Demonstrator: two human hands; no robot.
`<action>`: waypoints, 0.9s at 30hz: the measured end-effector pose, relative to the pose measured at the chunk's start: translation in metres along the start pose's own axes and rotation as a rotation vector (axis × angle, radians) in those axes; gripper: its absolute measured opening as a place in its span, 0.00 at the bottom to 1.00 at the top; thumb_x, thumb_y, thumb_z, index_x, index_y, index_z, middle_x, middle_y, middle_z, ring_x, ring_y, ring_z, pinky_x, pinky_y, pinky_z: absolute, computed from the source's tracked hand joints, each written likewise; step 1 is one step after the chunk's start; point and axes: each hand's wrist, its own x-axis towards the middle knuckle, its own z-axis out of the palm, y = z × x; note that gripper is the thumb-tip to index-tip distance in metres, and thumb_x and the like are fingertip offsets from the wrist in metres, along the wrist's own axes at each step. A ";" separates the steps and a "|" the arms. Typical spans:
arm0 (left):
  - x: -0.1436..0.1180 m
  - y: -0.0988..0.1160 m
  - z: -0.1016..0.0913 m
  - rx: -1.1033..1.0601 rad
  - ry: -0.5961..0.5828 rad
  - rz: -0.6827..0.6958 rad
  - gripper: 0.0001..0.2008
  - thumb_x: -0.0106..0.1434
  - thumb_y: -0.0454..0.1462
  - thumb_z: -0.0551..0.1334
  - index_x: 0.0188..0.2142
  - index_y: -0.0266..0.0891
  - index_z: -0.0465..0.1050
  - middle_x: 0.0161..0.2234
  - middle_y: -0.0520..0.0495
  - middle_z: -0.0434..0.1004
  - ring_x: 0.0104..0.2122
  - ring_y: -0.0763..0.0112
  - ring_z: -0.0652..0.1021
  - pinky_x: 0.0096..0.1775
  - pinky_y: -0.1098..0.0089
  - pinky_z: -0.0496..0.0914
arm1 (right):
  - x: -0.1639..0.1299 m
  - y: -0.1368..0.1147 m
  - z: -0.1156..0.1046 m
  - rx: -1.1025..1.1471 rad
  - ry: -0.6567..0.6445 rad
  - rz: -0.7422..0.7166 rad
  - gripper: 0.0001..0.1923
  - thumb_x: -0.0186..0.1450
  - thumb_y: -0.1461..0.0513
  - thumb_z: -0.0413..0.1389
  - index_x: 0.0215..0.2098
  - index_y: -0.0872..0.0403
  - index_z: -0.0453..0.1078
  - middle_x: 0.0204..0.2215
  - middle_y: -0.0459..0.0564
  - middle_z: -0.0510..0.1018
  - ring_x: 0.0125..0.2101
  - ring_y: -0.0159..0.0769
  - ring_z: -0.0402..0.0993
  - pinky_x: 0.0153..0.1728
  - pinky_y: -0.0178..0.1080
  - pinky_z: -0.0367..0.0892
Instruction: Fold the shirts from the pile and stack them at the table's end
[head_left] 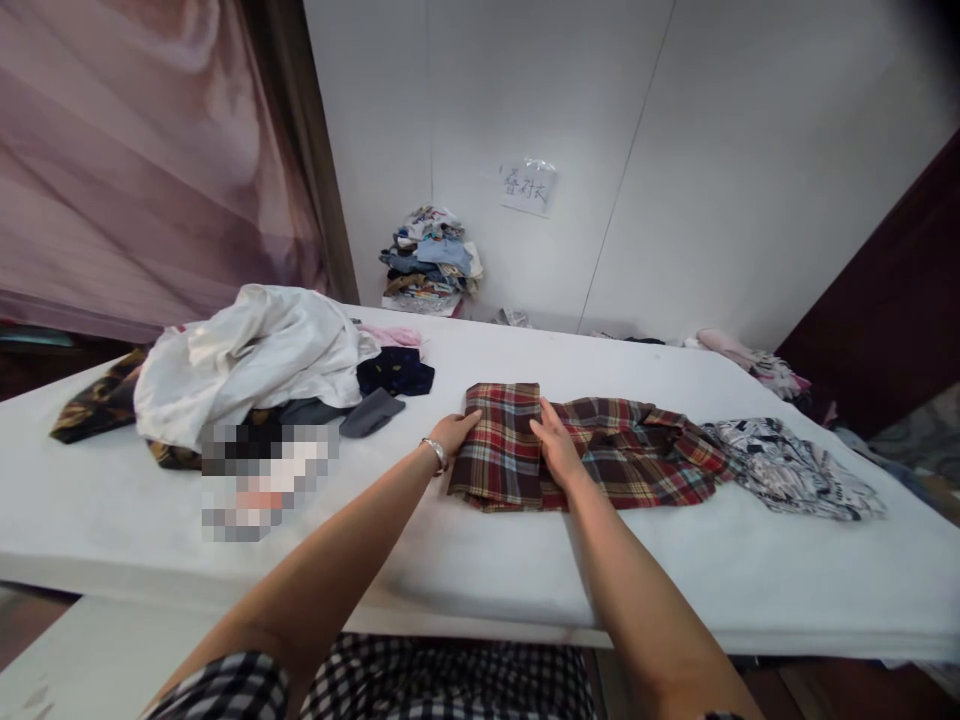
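Observation:
A red, brown and yellow plaid shirt (637,450) lies across the white table, its left part folded over into a flat rectangular panel. My left hand (456,434) grips the panel's left edge, with some fingertips hidden by the cloth. At the panel's right edge my right hand (559,447) has its thumb on the cloth and its fingers along the outer side, closed on the fold. The shirt's right part is loose and wrinkled. It meets a crumpled black-and-white printed garment (795,468) at the right.
A white garment (255,360) tops a heap on the left, with a dark navy cloth (395,370) and a grey piece (372,412) beside it. Behind the white table (495,590) stands a stack of clothes (435,255) near the wall. More clothes (750,362) lie at the far right edge.

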 end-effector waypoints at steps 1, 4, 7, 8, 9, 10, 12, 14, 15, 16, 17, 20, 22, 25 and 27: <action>0.001 0.000 0.003 0.015 0.005 -0.002 0.25 0.61 0.54 0.55 0.44 0.35 0.74 0.41 0.37 0.81 0.38 0.59 0.81 0.36 0.65 0.73 | -0.001 -0.001 0.001 -0.047 0.014 -0.024 0.37 0.66 0.49 0.43 0.70 0.51 0.40 0.68 0.48 0.49 0.66 0.36 0.49 0.60 0.44 0.59; 0.005 0.002 0.010 0.088 0.039 0.003 0.27 0.55 0.53 0.61 0.47 0.35 0.71 0.46 0.33 0.79 0.43 0.52 0.79 0.39 0.62 0.72 | -0.003 -0.010 0.006 -0.175 0.040 -0.010 0.38 0.64 0.50 0.48 0.69 0.50 0.45 0.69 0.48 0.45 0.68 0.38 0.42 0.64 0.46 0.50; 0.007 0.001 0.014 0.152 0.067 0.021 0.26 0.54 0.51 0.62 0.46 0.36 0.71 0.45 0.32 0.78 0.45 0.48 0.78 0.41 0.59 0.71 | -0.004 -0.031 0.010 -0.370 0.130 -0.062 0.35 0.65 0.51 0.48 0.67 0.52 0.50 0.70 0.51 0.42 0.68 0.42 0.37 0.65 0.50 0.45; 0.007 0.000 0.015 0.163 0.076 0.026 0.25 0.55 0.51 0.62 0.45 0.36 0.71 0.45 0.32 0.78 0.45 0.49 0.78 0.42 0.59 0.71 | -0.005 -0.040 0.012 -0.427 0.157 -0.119 0.34 0.66 0.51 0.47 0.67 0.52 0.50 0.70 0.51 0.42 0.69 0.42 0.35 0.65 0.51 0.43; 0.008 -0.001 0.015 0.169 0.084 0.031 0.24 0.55 0.50 0.61 0.45 0.37 0.71 0.45 0.33 0.78 0.45 0.49 0.78 0.42 0.59 0.71 | -0.005 -0.049 0.014 -0.475 0.179 -0.183 0.33 0.67 0.51 0.46 0.68 0.51 0.49 0.70 0.50 0.41 0.69 0.43 0.33 0.65 0.53 0.41; 0.008 -0.001 0.015 0.170 0.089 0.036 0.23 0.56 0.50 0.61 0.45 0.38 0.71 0.45 0.33 0.79 0.45 0.50 0.78 0.42 0.60 0.71 | -0.005 -0.057 0.017 -0.512 0.191 -0.242 0.32 0.68 0.50 0.44 0.68 0.50 0.48 0.70 0.49 0.40 0.69 0.43 0.31 0.65 0.55 0.39; 0.007 -0.003 0.014 0.155 0.096 0.044 0.21 0.56 0.50 0.61 0.44 0.38 0.72 0.45 0.36 0.79 0.45 0.53 0.78 0.42 0.62 0.70 | -0.004 -0.066 0.025 -0.567 0.169 -0.298 0.32 0.69 0.49 0.42 0.69 0.48 0.45 0.70 0.48 0.40 0.69 0.44 0.30 0.65 0.58 0.36; 0.007 -0.004 0.012 0.122 0.100 0.045 0.18 0.57 0.47 0.61 0.42 0.38 0.72 0.44 0.38 0.80 0.44 0.56 0.79 0.41 0.64 0.70 | -0.002 -0.064 0.035 -0.621 0.046 -0.227 0.33 0.69 0.47 0.43 0.68 0.49 0.46 0.69 0.51 0.44 0.69 0.47 0.33 0.64 0.59 0.36; 0.006 -0.004 0.011 0.101 0.103 0.042 0.16 0.57 0.46 0.61 0.41 0.38 0.73 0.43 0.39 0.80 0.43 0.57 0.79 0.41 0.65 0.71 | -0.001 -0.059 0.041 -0.651 -0.039 -0.165 0.33 0.69 0.47 0.43 0.68 0.50 0.48 0.69 0.53 0.47 0.68 0.48 0.36 0.64 0.59 0.37; 0.005 -0.005 0.010 0.076 0.104 0.040 0.14 0.57 0.44 0.61 0.39 0.38 0.73 0.41 0.40 0.81 0.42 0.59 0.79 0.40 0.66 0.71 | -0.001 -0.053 0.045 -0.676 -0.120 -0.102 0.33 0.68 0.47 0.44 0.67 0.50 0.50 0.68 0.54 0.50 0.68 0.49 0.39 0.63 0.59 0.37; 0.004 -0.005 0.009 0.049 0.104 0.038 0.12 0.57 0.43 0.61 0.38 0.38 0.73 0.40 0.41 0.81 0.41 0.60 0.80 0.40 0.67 0.71 | -0.001 -0.048 0.049 -0.694 -0.183 -0.054 0.33 0.68 0.46 0.45 0.66 0.51 0.52 0.67 0.55 0.52 0.67 0.50 0.41 0.63 0.59 0.38; -0.001 -0.003 0.002 -0.042 0.101 0.040 0.11 0.57 0.41 0.61 0.37 0.37 0.73 0.37 0.43 0.82 0.37 0.63 0.80 0.37 0.69 0.72 | -0.002 -0.041 0.055 -0.665 -0.236 -0.017 0.33 0.69 0.46 0.44 0.66 0.54 0.54 0.67 0.57 0.54 0.67 0.49 0.43 0.64 0.56 0.39; -0.005 -0.001 -0.008 -0.098 0.109 0.047 0.12 0.57 0.41 0.60 0.39 0.37 0.73 0.37 0.44 0.82 0.37 0.64 0.80 0.37 0.70 0.73 | -0.005 -0.047 0.056 -0.566 -0.228 -0.028 0.34 0.69 0.45 0.42 0.66 0.55 0.53 0.67 0.57 0.54 0.67 0.47 0.45 0.64 0.54 0.42; -0.008 -0.003 -0.031 -0.155 0.165 0.071 0.16 0.56 0.44 0.61 0.41 0.38 0.72 0.40 0.46 0.81 0.39 0.64 0.80 0.40 0.69 0.73 | -0.009 -0.058 0.061 -0.417 -0.225 -0.104 0.35 0.68 0.44 0.42 0.67 0.53 0.51 0.68 0.55 0.51 0.67 0.42 0.45 0.65 0.50 0.45; -0.009 -0.009 -0.047 -0.143 0.222 0.067 0.15 0.54 0.43 0.63 0.40 0.39 0.72 0.39 0.46 0.81 0.41 0.62 0.79 0.43 0.67 0.72 | -0.012 -0.060 0.068 -0.399 -0.299 -0.143 0.36 0.67 0.44 0.45 0.68 0.52 0.50 0.68 0.53 0.50 0.67 0.42 0.44 0.65 0.50 0.44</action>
